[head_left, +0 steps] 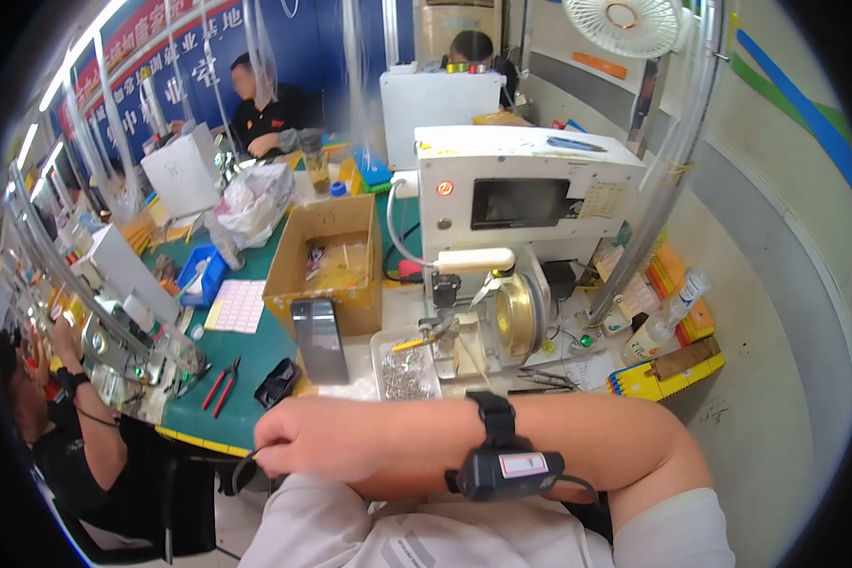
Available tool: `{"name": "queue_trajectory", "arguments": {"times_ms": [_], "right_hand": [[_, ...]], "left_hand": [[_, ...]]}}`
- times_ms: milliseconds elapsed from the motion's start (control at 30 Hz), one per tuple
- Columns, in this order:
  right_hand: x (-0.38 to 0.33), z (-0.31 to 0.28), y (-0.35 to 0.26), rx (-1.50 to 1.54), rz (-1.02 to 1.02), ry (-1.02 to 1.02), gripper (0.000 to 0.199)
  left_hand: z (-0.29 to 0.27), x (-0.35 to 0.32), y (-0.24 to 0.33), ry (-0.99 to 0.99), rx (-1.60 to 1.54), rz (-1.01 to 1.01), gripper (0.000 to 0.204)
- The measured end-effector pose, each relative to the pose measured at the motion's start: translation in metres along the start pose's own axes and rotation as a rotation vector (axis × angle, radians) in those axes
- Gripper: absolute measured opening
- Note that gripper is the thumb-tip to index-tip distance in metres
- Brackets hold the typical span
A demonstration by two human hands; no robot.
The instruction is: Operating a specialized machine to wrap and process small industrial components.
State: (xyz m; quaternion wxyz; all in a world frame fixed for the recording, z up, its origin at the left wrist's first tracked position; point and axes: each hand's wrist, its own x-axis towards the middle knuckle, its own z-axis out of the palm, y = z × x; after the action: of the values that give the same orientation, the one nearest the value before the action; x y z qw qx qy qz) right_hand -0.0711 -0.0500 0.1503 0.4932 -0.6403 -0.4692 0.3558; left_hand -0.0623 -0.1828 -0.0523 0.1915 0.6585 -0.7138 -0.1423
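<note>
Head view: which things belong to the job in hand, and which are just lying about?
Likely job:
- black cord, in the right hand
- possibly the strapped forearm device

Seemingly lying about:
- phone
- cardboard box
- red-handled pliers

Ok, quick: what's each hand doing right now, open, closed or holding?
Left hand: not visible, so its state cannot be told.
Right hand: fingers closed, apparently holding a black cable.

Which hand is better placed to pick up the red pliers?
Probably the right hand: it has the nearer visible position to the pliers, though it seems to pinch a cord. The left hand can't be made out, so its reach is uncertain.
</note>
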Motion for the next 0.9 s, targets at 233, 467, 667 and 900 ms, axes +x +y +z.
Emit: {"name": "queue_trajectory", "arguments": {"times_ms": [233,467,667,900], "right_hand": [[-0.044,0.009,-0.015,-0.088,-0.197,-0.184,0.025],[-0.070,-0.011,-0.065,-0.105,-0.539,0.053,0.026],[-0.075,-0.009,-0.044,-0.667,-0.504,0.298,0.036],[-0.134,-0.026,0.041,-0.546,0.156,0.487,0.067]], "left_hand": [[-0.018,-0.003,-0.007,-0.035,0.069,-0.013,0.019],[-0.023,-0.014,-0.007,-0.046,0.093,-0.067,0.019],[-0.021,-0.016,-0.002,-0.066,0.098,-0.091,0.019],[0.006,-0.014,0.009,0.000,0.017,-0.126,0.019]]}}
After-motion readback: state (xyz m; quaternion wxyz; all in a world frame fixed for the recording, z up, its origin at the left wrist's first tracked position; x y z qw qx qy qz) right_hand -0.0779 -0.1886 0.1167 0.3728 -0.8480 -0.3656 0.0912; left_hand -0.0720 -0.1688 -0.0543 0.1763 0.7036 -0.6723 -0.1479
